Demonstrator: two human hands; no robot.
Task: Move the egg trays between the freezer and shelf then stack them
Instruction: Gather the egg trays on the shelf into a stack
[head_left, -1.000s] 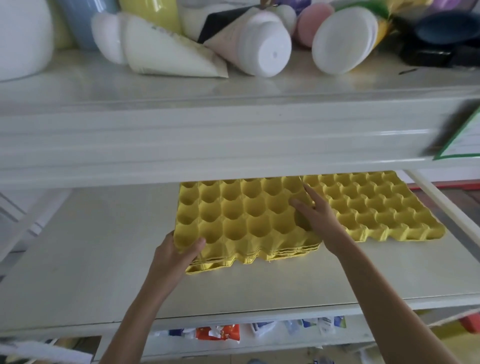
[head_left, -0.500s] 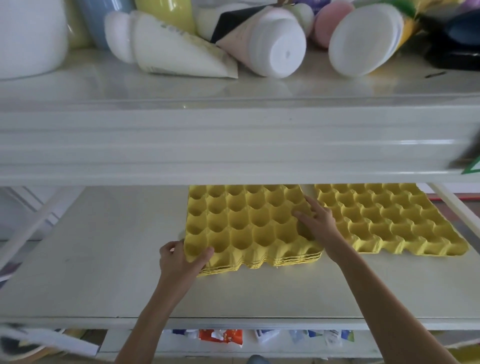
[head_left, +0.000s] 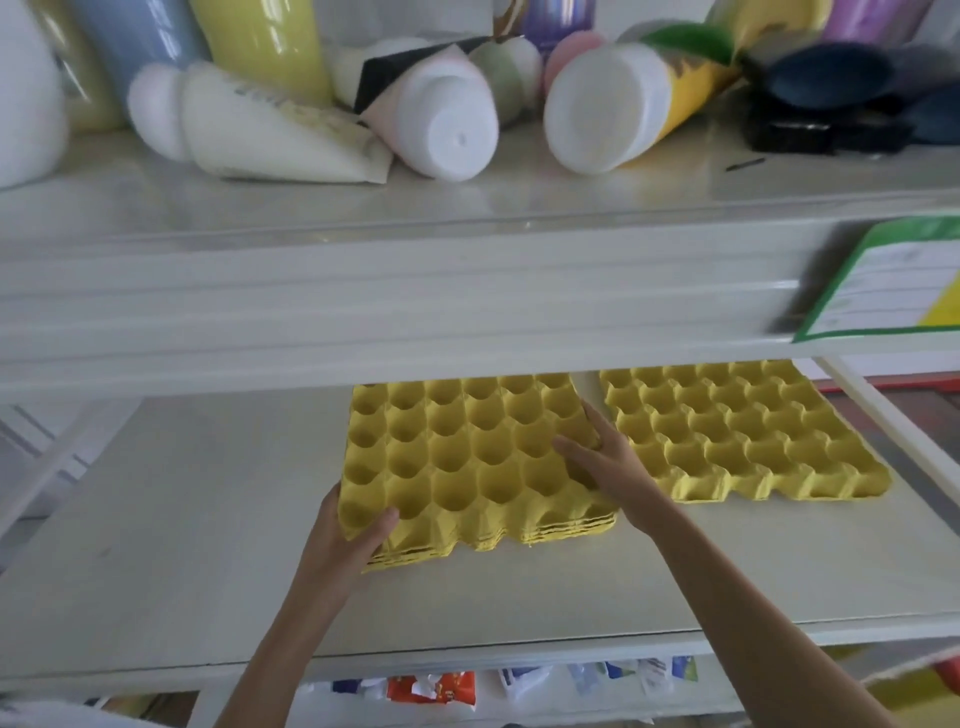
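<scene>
The stack of yellow egg trays (head_left: 467, 457) is grasped on the shelf (head_left: 171, 545) by the left hand (head_left: 353, 540) and right hand (head_left: 608, 457), just beside the single tray (head_left: 737, 431); lifting onto it is probably called for next.

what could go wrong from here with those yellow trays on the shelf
1. The left hand grips only the near-left corner of the yellow tray stack, whose layers already look slightly offset at the front edge; they may fan apart.
2. The right hand sits in the narrow gap beside the second tray; sliding rightward could bump it.
3. The upper shelf overhangs the trays; lifting could hit it.
</scene>
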